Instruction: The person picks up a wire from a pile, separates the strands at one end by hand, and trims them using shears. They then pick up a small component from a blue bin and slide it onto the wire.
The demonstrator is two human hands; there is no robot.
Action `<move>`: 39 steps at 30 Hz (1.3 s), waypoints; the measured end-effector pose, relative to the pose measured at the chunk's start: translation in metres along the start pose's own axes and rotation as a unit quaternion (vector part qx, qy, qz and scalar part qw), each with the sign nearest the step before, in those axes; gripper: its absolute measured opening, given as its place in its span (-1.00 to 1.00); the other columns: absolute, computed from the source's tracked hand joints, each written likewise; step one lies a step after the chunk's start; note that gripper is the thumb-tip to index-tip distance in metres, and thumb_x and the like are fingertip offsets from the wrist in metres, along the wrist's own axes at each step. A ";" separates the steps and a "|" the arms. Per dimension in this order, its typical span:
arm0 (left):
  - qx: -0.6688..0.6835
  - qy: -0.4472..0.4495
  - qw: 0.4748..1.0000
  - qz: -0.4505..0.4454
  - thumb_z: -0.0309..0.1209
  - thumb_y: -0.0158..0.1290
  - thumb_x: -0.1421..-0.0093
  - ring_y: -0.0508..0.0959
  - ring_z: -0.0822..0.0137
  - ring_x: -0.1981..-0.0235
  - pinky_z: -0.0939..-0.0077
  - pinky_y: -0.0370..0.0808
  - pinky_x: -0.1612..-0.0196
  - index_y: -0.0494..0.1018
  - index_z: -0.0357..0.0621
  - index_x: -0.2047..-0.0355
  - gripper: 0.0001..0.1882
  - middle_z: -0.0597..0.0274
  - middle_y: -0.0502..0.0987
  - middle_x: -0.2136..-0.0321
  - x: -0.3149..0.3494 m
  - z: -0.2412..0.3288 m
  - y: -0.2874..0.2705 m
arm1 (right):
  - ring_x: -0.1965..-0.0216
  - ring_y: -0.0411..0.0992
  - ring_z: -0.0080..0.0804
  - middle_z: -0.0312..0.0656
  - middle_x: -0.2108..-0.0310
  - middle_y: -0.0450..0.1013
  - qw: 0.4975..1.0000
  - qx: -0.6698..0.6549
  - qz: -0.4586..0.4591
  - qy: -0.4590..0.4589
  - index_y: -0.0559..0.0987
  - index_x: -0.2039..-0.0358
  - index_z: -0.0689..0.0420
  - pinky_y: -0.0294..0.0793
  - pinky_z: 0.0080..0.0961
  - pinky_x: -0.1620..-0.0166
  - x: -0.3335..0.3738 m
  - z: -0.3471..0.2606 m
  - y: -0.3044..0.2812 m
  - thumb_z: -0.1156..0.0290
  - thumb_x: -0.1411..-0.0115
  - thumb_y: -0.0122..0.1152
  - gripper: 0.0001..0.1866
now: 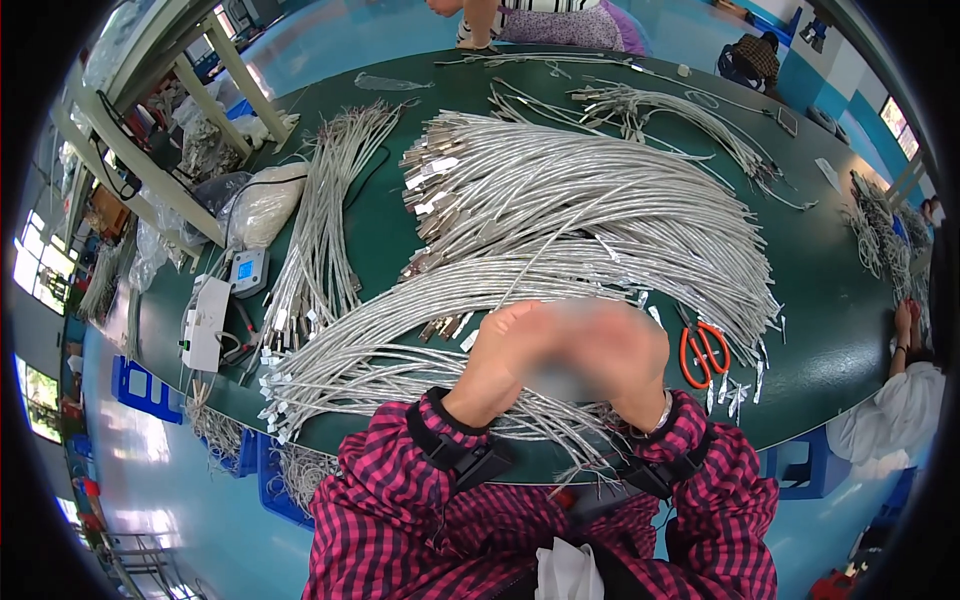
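My left hand (497, 352) and my right hand (640, 372) are close together above the near edge of the green table. A blur covers the fingers of both, so what they hold, if anything, is hidden. Beneath and around them lies a near bundle of silvery braided cables (370, 335), with white-tagged ends at the left. One thin cable (540, 248) slants up and away from beside my left hand. Beyond is a large heap of the same cables (590, 180), with metal connectors at its left end. Orange-handled scissors (705, 355) lie right of my right hand.
Another cable bundle (335, 190) lies left, beside a small device with a blue screen (248, 272) and a white box (205, 325). A looser bundle (690, 110) is at the far right. A person (570, 25) is across the table (815, 300); another person's sleeve (890, 410) is at right.
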State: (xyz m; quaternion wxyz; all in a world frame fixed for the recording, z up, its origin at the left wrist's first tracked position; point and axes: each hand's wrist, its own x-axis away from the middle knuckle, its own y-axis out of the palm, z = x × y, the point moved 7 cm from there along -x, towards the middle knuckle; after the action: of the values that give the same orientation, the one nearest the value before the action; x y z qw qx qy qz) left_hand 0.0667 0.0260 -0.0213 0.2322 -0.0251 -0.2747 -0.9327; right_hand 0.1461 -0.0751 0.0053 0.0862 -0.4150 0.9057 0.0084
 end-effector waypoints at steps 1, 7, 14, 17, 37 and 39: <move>0.003 -0.004 1.000 -0.002 -0.55 0.00 -0.13 0.36 0.54 0.47 0.67 0.31 0.35 0.42 -0.26 0.39 -0.96 0.31 0.44 0.48 -0.001 -0.001 -0.001 | 0.43 0.54 -0.45 -0.08 0.43 0.51 1.000 -0.013 0.008 0.006 0.39 0.26 0.37 0.56 -0.64 0.40 0.000 0.001 -0.001 0.65 -0.13 0.05 -0.85; 0.052 -0.015 0.998 -0.017 -0.55 0.01 -0.12 0.37 0.54 0.47 0.66 0.32 0.35 0.43 -0.26 0.38 -0.95 0.31 0.44 0.48 -0.002 -0.004 -0.005 | 0.47 0.54 -0.48 -0.12 0.47 0.51 0.989 -0.129 0.044 0.058 0.41 0.31 0.37 0.56 -0.65 0.41 -0.001 0.002 -0.003 0.64 -0.14 0.05 -0.90; 0.006 0.003 1.000 -0.006 -0.54 0.01 -0.12 0.36 0.54 0.48 0.67 0.30 0.36 0.43 -0.26 0.39 -0.95 0.32 0.43 0.50 -0.001 -0.002 -0.001 | 0.47 0.53 -0.48 -0.09 0.45 0.50 0.999 -0.024 0.002 0.029 0.39 0.32 0.36 0.54 -0.64 0.43 -0.001 -0.001 0.000 0.64 -0.14 0.04 -0.91; 0.012 -0.003 1.000 -0.007 -0.54 0.01 -0.12 0.36 0.54 0.48 0.67 0.30 0.36 0.43 -0.26 0.39 -0.95 0.31 0.44 0.50 -0.001 -0.003 -0.002 | 0.48 0.52 -0.49 -0.11 0.46 0.50 0.999 -0.038 0.012 0.033 0.40 0.30 0.36 0.53 -0.66 0.44 0.000 0.000 -0.001 0.63 -0.14 0.05 -0.89; 0.022 -0.007 1.000 -0.016 -0.56 0.00 -0.12 0.34 0.52 0.45 0.65 0.32 0.30 0.42 -0.27 0.38 -0.95 0.32 0.41 0.50 -0.002 -0.003 -0.002 | 0.56 0.48 -0.52 -0.17 0.50 0.46 0.988 -0.134 -0.002 0.075 0.41 0.35 0.30 0.46 -0.68 0.52 -0.005 0.008 -0.003 0.58 -0.17 0.01 -0.95; 0.018 -0.005 1.000 -0.016 -0.57 0.01 -0.11 0.35 0.52 0.43 0.64 0.33 0.28 0.43 -0.27 0.37 -0.94 0.32 0.42 0.49 -0.001 -0.002 0.001 | 0.57 0.47 -0.52 -0.18 0.51 0.46 0.987 -0.143 0.000 0.076 0.41 0.36 0.29 0.46 -0.68 0.52 -0.005 0.008 -0.004 0.58 -0.17 0.01 -0.95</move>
State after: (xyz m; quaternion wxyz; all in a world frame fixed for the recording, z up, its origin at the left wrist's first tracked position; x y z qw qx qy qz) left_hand 0.0685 0.0249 -0.0226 0.2164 -0.0211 -0.2928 -0.9311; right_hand 0.1532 -0.0734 -0.0018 -0.0431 -0.4227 0.8989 0.1066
